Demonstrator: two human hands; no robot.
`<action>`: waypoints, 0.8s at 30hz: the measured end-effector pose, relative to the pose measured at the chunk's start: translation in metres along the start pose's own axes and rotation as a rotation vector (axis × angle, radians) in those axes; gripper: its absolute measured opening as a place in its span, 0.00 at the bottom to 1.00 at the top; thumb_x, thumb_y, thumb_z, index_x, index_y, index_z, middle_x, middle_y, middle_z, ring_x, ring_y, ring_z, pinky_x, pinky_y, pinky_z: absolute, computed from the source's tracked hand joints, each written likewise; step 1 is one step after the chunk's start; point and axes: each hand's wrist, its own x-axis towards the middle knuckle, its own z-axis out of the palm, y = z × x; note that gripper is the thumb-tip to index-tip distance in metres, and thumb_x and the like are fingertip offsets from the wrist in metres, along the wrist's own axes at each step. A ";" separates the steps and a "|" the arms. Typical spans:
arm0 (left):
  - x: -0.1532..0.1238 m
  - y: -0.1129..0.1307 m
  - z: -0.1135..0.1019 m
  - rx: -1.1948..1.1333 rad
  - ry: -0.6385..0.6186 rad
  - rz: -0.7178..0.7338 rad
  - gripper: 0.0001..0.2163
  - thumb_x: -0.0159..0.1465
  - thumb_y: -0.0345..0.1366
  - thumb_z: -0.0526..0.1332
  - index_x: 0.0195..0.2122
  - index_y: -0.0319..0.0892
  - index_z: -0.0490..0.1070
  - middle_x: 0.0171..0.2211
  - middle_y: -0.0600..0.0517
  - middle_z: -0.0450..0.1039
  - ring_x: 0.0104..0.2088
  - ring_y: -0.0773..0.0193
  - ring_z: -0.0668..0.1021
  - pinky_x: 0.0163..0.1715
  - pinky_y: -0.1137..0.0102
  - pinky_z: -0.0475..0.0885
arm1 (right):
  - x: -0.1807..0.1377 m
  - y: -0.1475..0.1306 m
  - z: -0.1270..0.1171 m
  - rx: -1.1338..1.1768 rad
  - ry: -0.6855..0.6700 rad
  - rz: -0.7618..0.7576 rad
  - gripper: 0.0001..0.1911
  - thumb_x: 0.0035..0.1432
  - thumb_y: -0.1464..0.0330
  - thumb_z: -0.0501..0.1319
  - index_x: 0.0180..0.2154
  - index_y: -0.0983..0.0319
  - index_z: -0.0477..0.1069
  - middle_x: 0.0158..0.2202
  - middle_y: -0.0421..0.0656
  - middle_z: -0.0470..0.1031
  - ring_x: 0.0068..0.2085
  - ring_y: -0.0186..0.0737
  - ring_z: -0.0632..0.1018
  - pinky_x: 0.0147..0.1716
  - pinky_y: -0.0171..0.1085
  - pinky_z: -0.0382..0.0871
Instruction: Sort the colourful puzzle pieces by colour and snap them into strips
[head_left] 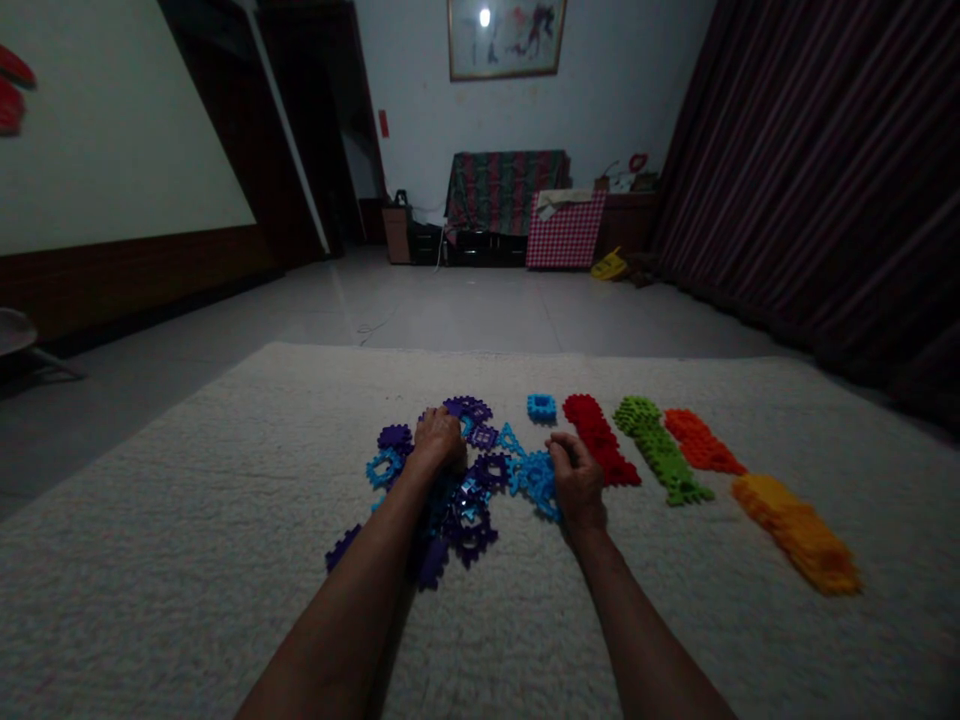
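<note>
My left hand [441,438] reaches into a loose heap of gear-edged plastic building pieces, its fingers curled downward. Purple pieces [472,540] and light blue ones are mixed there; a blue ring-shaped piece [384,467] lies to the left. Whatever that hand may grip is hidden. Beside a small pile of blue pieces [536,478], my right hand [577,482] has its fingers bent together, thumb close to the forefinger. I cannot make out anything between them. A blue square stack [541,407] sits just beyond this hand.
Right of my hands lie rows of red pieces [600,440], green pieces [661,450], orange-red pieces [701,441] and yellow-orange pieces [796,535]. Everything rests on a pale textured mat [247,520]. Farther off are a tiled floor [480,310], covered furniture [502,190] and dark curtains [817,180].
</note>
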 end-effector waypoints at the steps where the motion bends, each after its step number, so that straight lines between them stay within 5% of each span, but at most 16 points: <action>1: 0.001 -0.001 0.002 -0.002 -0.001 0.007 0.13 0.64 0.36 0.58 0.45 0.41 0.78 0.57 0.41 0.69 0.59 0.49 0.69 0.56 0.60 0.69 | 0.000 0.000 0.000 0.001 -0.002 0.004 0.17 0.51 0.56 0.62 0.37 0.61 0.77 0.38 0.50 0.81 0.41 0.50 0.80 0.45 0.47 0.73; 5: 0.006 -0.010 0.010 -0.031 0.046 0.088 0.11 0.65 0.34 0.56 0.41 0.41 0.77 0.56 0.43 0.70 0.58 0.51 0.70 0.56 0.60 0.68 | 0.000 0.001 0.000 -0.007 0.001 0.005 0.18 0.51 0.56 0.62 0.37 0.62 0.77 0.38 0.50 0.81 0.41 0.49 0.80 0.45 0.47 0.73; 9: 0.006 -0.016 0.018 -0.177 0.229 0.149 0.11 0.67 0.33 0.54 0.39 0.41 0.77 0.56 0.43 0.70 0.59 0.53 0.70 0.61 0.59 0.66 | 0.001 0.003 0.000 0.001 0.001 0.004 0.18 0.51 0.55 0.61 0.37 0.61 0.77 0.38 0.49 0.81 0.41 0.48 0.79 0.45 0.46 0.72; 13: -0.004 0.004 0.023 -0.334 0.410 0.308 0.09 0.66 0.30 0.56 0.40 0.41 0.76 0.56 0.43 0.71 0.60 0.54 0.70 0.63 0.59 0.65 | 0.001 0.004 0.001 0.012 0.041 0.007 0.19 0.51 0.54 0.60 0.37 0.61 0.76 0.39 0.49 0.81 0.41 0.48 0.79 0.45 0.46 0.72; 18: -0.024 0.054 0.029 -0.347 0.322 0.527 0.07 0.65 0.31 0.59 0.41 0.39 0.76 0.57 0.41 0.70 0.58 0.54 0.72 0.60 0.59 0.69 | 0.002 0.005 0.000 0.013 0.044 0.022 0.21 0.52 0.54 0.59 0.39 0.62 0.76 0.40 0.50 0.81 0.42 0.49 0.79 0.45 0.47 0.71; 24: -0.036 0.071 0.023 -0.285 0.255 0.507 0.11 0.67 0.32 0.56 0.44 0.40 0.77 0.55 0.42 0.73 0.57 0.54 0.73 0.58 0.60 0.70 | 0.003 0.005 0.001 0.004 0.028 -0.013 0.20 0.53 0.54 0.59 0.39 0.62 0.76 0.39 0.50 0.81 0.42 0.49 0.78 0.45 0.48 0.71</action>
